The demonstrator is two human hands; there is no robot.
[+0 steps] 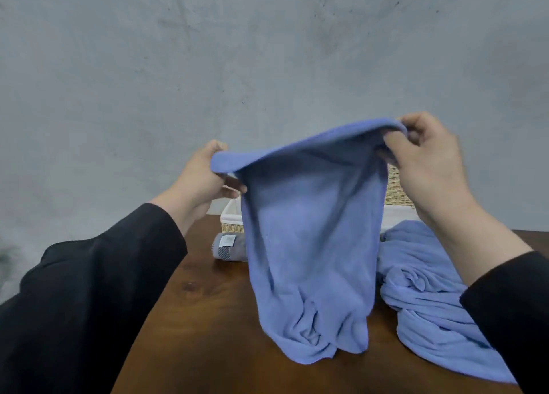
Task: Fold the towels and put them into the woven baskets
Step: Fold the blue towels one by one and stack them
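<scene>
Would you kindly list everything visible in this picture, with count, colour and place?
held towel: one, blue, lifted by its top edge at centre, lower end bunched on the table
loose towel: one, blue, crumpled on the table at right
grey towel: one, grey with a label, folded, on the table before the basket
woven basket: at least one, tan with white lining, behind the towels, mostly hidden
table: one, dark brown wood
wall: grey, behind
sleeves: two, black
left hand: grips the held towel's left corner
right hand: pinches its right corner

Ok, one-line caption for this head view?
Both hands, left hand and right hand, hold a blue towel up over the table, basket behind.
</scene>
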